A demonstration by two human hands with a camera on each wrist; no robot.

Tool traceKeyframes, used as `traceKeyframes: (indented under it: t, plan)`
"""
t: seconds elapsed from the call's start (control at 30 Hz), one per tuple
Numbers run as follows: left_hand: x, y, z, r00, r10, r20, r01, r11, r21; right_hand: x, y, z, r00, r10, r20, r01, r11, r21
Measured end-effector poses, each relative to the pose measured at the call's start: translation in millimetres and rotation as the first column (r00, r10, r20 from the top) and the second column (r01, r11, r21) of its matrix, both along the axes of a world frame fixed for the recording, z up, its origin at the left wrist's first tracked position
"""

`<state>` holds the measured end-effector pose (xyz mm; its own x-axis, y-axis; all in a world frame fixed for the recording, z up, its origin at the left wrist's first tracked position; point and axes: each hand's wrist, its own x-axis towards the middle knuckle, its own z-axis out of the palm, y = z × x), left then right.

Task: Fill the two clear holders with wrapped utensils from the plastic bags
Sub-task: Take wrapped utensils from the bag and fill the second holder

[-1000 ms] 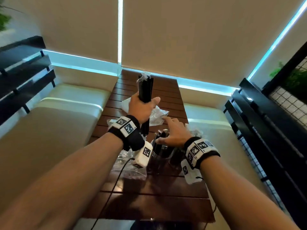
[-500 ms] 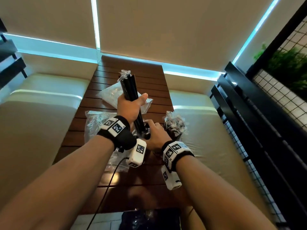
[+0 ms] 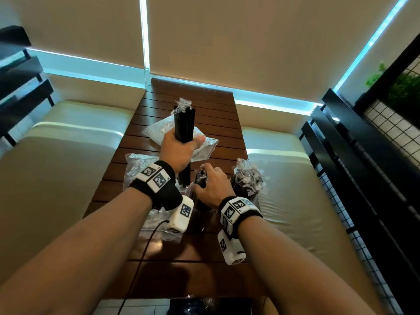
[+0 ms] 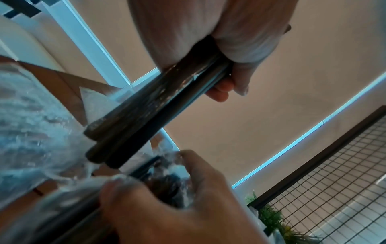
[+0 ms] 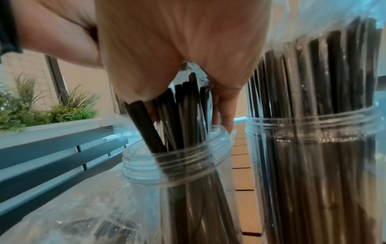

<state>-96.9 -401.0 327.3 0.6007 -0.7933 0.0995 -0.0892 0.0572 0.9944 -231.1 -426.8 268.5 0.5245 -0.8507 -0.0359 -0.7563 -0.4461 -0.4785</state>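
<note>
My left hand (image 3: 184, 145) grips a bundle of black wrapped utensils (image 3: 184, 123) upright above the table; the bundle (image 4: 146, 107) pokes out below the fist. Just under it stands a clear holder (image 5: 177, 158), part filled with black utensils (image 3: 200, 178). My right hand (image 3: 211, 184) is on top of that holder, thumb and fingers (image 5: 224, 105) curled round the utensil tops (image 5: 188, 99). To its right a second clear holder (image 5: 313, 128) is packed full (image 3: 247, 183). Crumpled plastic bags (image 3: 136, 169) lie on the table.
The slatted wooden table (image 3: 188, 98) is narrow, with cream benches (image 3: 56, 167) on both sides. Another plastic bag (image 3: 204, 148) lies behind my left hand. A black railing (image 3: 363, 167) and wire mesh run along the right. A cable (image 3: 145, 246) trails from my left wrist.
The view has swung about. My left hand still holds the bundle upright. My right hand stays on the utensil tops in the near holder, its fingers now a little more spread.
</note>
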Motion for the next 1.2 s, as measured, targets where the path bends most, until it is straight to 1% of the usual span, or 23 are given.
traceKeyframes:
  t: [0.17, 0.3, 0.43, 0.53, 0.6, 0.63, 0.7, 0.77, 0.83, 0.97, 1.1, 1.17, 1.2]
  plan:
    - [-16, -4, -14, 0.998, -0.035, -0.042, 0.033, 0.999, -0.031, -4, -4, -7, 0.995, -0.032, 0.089, 0.032, 0.999, 0.003]
    - [-17, -12, -19, 0.996, -0.058, -0.074, 0.055, 0.998, -0.040, -5, -10, -10, 0.988, -0.037, 0.149, 0.031, 0.999, 0.043]
    - [-16, -16, -24, 0.997, -0.063, -0.052, 0.062, 0.998, -0.020, -2, -11, -9, 0.983, -0.028, 0.180, 0.014, 0.997, 0.080]
    - [-16, -19, -24, 0.990, -0.070, -0.125, 0.062, 0.996, -0.062, -3, -12, -9, 0.980, -0.040, 0.196, 0.026, 0.997, 0.077]
    - [-13, -19, -28, 0.980, -0.051, -0.192, 0.034, 0.996, -0.087, -5, -12, -10, 0.976, -0.042, 0.212, 0.028, 0.997, 0.068]
    - [-11, -18, -34, 0.975, -0.037, -0.217, 0.021, 0.997, -0.074, -6, -12, -10, 0.975, -0.042, 0.220, 0.028, 0.997, 0.065]
    - [-9, -16, -48, 0.976, -0.011, -0.216, 0.007, 1.000, -0.020, -5, -12, -11, 0.972, -0.026, 0.233, 0.012, 0.998, 0.059]
    - [-12, -9, -57, 0.986, -0.027, -0.164, 0.034, 0.999, 0.039, -1, -10, -12, 0.974, 0.012, 0.227, -0.022, 0.999, 0.040]
    - [-13, -8, -69, 0.989, -0.080, -0.128, 0.091, 0.993, 0.081, 3, -7, -14, 0.976, 0.044, 0.216, -0.049, 0.999, 0.021]
    - [-14, 1, -81, 0.984, -0.123, -0.131, 0.137, 0.985, 0.103, 3, -6, -15, 0.976, 0.035, 0.215, -0.043, 0.998, 0.035]
    - [-20, 14, -85, 0.962, -0.238, -0.133, 0.252, 0.961, 0.109, -9, -8, -13, 0.974, 0.057, 0.221, -0.078, 0.993, 0.085]
    - [-19, 20, -84, 0.948, -0.296, -0.115, 0.308, 0.944, 0.114, -13, -9, -7, 0.979, 0.062, 0.192, -0.091, 0.986, 0.143]
    - [-17, 23, -85, 0.946, -0.308, -0.105, 0.319, 0.940, 0.118, -13, -9, -3, 0.982, 0.054, 0.183, -0.090, 0.976, 0.196]
